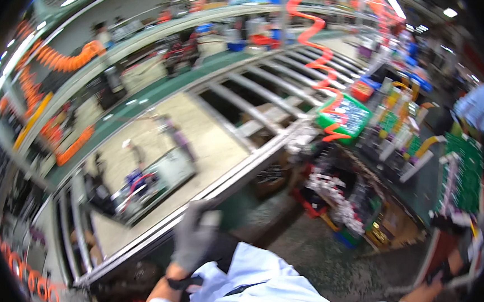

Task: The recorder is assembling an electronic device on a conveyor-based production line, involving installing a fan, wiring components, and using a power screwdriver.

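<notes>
- Closest, our gloved left hand (195, 237) is by the metal rail (240, 174), which lies between it and the opened unit (174, 171); our right hand (478, 240) is at the green board (468, 167)'s near end. Blurred as both are, we cannot tell whether they grip anything.
- The board's long axis runs away from us.
- Across the rail, the unit lies on a pale panel (221, 132), long axis roughly along the rail, far end rightward.
- Farther, we see rollers (246, 110) and a coiled red cord (318, 25) crossing before a green bin (329, 125).

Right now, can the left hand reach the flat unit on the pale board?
Probably yes: the left hand is by the conveyor's metal rail, and nothing tall seems to block its way to the flat unit.
</notes>
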A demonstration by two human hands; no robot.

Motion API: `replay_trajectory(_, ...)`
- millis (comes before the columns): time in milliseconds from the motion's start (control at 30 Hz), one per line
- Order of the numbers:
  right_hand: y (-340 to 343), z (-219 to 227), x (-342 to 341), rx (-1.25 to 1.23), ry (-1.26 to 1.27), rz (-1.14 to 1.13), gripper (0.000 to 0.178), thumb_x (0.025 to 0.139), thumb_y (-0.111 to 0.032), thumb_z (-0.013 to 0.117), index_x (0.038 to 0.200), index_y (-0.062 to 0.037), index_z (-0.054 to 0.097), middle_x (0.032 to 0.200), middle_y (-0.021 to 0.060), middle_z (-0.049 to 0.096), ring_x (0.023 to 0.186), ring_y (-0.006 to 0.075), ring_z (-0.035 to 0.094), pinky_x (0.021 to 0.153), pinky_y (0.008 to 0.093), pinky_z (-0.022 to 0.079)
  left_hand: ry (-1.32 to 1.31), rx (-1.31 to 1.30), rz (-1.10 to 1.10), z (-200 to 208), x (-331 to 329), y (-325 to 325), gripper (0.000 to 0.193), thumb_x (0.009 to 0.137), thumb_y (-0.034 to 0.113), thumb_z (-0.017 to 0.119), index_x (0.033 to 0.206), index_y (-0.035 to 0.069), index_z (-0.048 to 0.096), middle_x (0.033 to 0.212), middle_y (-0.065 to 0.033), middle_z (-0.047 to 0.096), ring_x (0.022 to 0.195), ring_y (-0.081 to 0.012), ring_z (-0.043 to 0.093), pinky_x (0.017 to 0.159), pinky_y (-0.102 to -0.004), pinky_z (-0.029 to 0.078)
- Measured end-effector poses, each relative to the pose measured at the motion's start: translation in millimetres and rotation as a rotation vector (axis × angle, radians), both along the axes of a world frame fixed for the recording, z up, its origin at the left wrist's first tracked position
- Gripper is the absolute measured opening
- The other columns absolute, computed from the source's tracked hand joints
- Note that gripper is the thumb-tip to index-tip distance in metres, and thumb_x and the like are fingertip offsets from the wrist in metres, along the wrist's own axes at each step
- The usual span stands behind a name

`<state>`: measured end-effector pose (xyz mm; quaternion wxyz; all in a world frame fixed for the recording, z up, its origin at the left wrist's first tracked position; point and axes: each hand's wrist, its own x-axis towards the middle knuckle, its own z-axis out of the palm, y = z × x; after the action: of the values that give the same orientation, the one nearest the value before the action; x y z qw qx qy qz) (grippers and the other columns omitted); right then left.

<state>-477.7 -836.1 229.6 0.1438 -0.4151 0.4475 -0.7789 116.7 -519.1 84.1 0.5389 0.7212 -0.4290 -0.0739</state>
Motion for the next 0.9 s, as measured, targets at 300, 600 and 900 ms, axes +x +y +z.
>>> replay_trajectory(300, 93, -21, 234, -0.07, -0.503, 0.786, 0.052, 0.113, -0.037, 0.048, 0.065, -0.0184, 0.037, 0.054, -0.0033, 0.028, 0.045, 0.0072, 0.026, 0.044, 0.0277, 0.026, 0.92, 0.065, -0.647, 16, -134, -60, 0.106, 0.091, 0.032, 0.078, 0.163, -0.004, 0.011, 0.16, -0.0285, 0.038, 0.149, -0.0324, 0.042, 0.122, -0.042, 0.037)
replay_trajectory(600, 171, -56, 452, 0.01, -0.279, 1.779, 0.06, 0.114, -0.042, 0.039, 0.061, -0.0153, 0.032, 0.051, -0.0002, 0.028, 0.042, 0.0164, 0.029, 0.052, 0.0353, 0.036, 0.96, -0.695, 0.098, 23, -57, 17, 0.075, 0.088, 0.025, 0.084, 0.145, 0.0, 0.04, 0.135, -0.0123, 0.058, 0.122, -0.0206, 0.059, 0.105, -0.0384, 0.052)
replay_trajectory(900, 140, -70, 488, 0.123, 1.202, 1.403, 0.065, 0.077, -0.013, 0.09, 0.132, -0.0001, 0.058, 0.121, 0.0105, 0.067, 0.113, 0.021, 0.067, 0.098, 0.0371, 0.054, -0.325, -0.539, 0.571, 119, 48, 65, 0.108, 0.068, 0.01, 0.092, 0.152, -0.003, 0.026, 0.134, -0.0183, 0.048, 0.121, -0.0267, 0.058, 0.098, -0.0404, 0.055)
